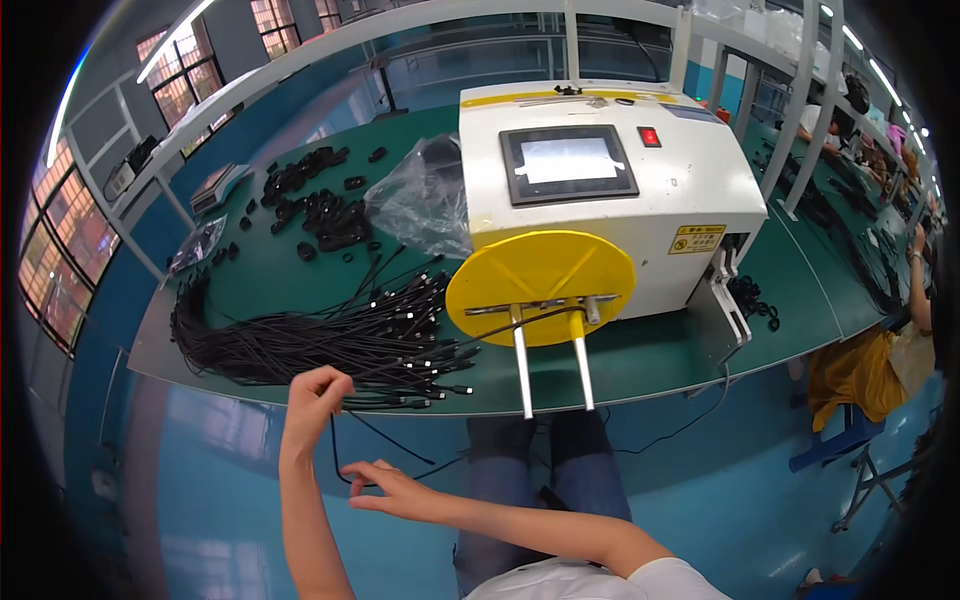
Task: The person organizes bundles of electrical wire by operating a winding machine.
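Observation:
My left hand (318,392) is closed in a pinch on a thin black cable (337,447), just off the front edge of the table, beside a bundle. From its fingers the cable hangs down to my right hand (388,491), whose bent fingers close round it. One free end of the cable slants out between my hands. The bundle of black cables (260,345) with pale metal plugs lies on the green table (255,290). A yellow disc (540,270) with two metal prongs is mounted on the white machine (610,215); a black cable lies across the disc.
Loose black rings or coils (325,215) and a clear plastic bag (425,200) lie left of the machine. A metal bracket (722,310) juts from its right side. At far right a person in yellow cloth (855,375) sits near a blue stool (840,440).

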### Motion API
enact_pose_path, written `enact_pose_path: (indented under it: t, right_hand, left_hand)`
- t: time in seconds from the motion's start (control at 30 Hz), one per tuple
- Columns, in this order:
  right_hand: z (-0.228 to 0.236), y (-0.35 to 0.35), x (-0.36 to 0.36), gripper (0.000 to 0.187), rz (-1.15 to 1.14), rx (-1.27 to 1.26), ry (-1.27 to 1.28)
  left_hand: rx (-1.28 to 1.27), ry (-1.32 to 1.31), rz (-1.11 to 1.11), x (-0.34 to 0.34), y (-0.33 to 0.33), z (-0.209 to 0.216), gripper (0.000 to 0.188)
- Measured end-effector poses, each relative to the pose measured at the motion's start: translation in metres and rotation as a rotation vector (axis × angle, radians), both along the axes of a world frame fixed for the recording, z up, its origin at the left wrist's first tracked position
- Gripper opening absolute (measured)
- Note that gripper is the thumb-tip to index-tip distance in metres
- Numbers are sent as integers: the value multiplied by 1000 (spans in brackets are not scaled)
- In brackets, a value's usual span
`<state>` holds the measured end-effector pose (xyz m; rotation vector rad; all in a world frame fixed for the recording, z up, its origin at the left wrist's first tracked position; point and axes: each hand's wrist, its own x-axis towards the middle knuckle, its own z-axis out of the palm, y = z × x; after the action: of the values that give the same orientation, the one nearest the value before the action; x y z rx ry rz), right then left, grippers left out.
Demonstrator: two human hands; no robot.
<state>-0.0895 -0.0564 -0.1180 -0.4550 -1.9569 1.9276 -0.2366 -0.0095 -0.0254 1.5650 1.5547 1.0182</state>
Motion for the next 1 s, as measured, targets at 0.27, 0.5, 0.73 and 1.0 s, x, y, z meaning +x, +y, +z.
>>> enact_pose_path:
  t: [0.27, 0.5, 0.73, 1.0]
  right_hand:
    - [-37, -7, -31, 48, 0, -701, 381]
    - [-36, -9, 84, 45, -370, 219, 69]
    - [-27, -16, 199, 40, -577, -37, -102]
    - [-99, 3, 222, 33, -663, 253, -528]
  left_hand:
    - [8, -202, 58, 3, 15, 28, 19]
    - [-43, -179, -39, -20, 19, -6, 22]
    - [-78, -426, -24, -25, 13, -61, 22]
    - [-66, -449, 38, -27, 21, -73, 20]
